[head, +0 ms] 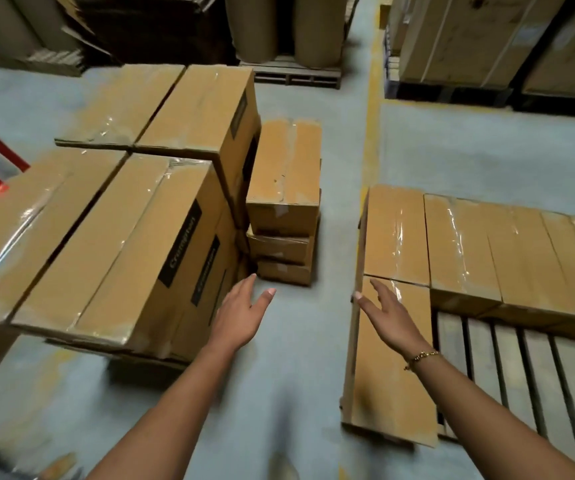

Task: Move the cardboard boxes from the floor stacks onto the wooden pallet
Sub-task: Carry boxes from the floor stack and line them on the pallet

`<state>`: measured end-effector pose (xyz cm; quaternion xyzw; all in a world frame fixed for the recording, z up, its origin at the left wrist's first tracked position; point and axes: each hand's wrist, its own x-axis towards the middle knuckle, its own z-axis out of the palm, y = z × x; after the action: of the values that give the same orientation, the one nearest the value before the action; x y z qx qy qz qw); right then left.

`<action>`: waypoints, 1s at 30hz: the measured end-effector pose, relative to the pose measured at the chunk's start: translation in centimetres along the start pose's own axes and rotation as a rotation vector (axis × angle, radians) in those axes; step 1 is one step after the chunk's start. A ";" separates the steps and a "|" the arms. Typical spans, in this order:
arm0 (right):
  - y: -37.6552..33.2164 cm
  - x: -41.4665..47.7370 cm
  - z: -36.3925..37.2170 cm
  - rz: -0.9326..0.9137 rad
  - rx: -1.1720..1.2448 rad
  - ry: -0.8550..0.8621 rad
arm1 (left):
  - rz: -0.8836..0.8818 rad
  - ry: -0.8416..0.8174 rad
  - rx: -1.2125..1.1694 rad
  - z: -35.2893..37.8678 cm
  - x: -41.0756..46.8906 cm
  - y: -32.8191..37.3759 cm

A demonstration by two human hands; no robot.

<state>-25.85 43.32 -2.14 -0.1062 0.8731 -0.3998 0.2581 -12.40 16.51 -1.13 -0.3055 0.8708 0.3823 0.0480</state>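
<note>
A: Biggest mass first: the tall floor stack (112,244) fills the left of the frame. Its taped tops face you, and its right-hand edge drops sheer to the floor just beside your left forearm.

B: Behind it, at upper centre-left, a second stack (196,109) of the same cardboard boxes stands about as high. The two meet along one seam.

A: On the right of the frame you have the wooden pallet (521,372). A row of boxes (507,251) lies flat across its far part, and bare slats show in the lower right.

B: One more flat box (390,375) runs down the pallet's left edge, its long side bordering the lane.

A: That lane is your room to move: a strip of grey floor (310,368) running up the middle of the frame between stack and pallet. A yellow line (372,126) marks it farther up.

B: It narrows at centre, where a low stack (284,174) of three smaller boxes stands against the second stack's right side.

A: Your left hand (241,317) hangs over the lane, fingers straight and loosely spread, holding nothing.

B: Your right hand (388,317) is likewise spread and empty, above the flat box's left edge. Whether it touches the cardboard cannot be told. A thin bracelet (421,356) sits on that wrist.
</note>
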 end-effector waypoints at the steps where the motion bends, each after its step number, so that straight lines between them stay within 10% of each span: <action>1: -1.0 0.7 0.3 0.006 0.008 -0.014 | -0.012 -0.007 -0.023 -1.0 0.8 0.2; 30: -11.8 42.0 1.9 0.274 0.138 -0.104 | -0.313 -0.099 -0.281 -5.2 43.4 2.4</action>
<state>-60.52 17.87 -9.64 0.0114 0.8354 -0.4137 0.3618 -48.13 -7.33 -9.75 -0.4214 0.7474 0.5026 0.1064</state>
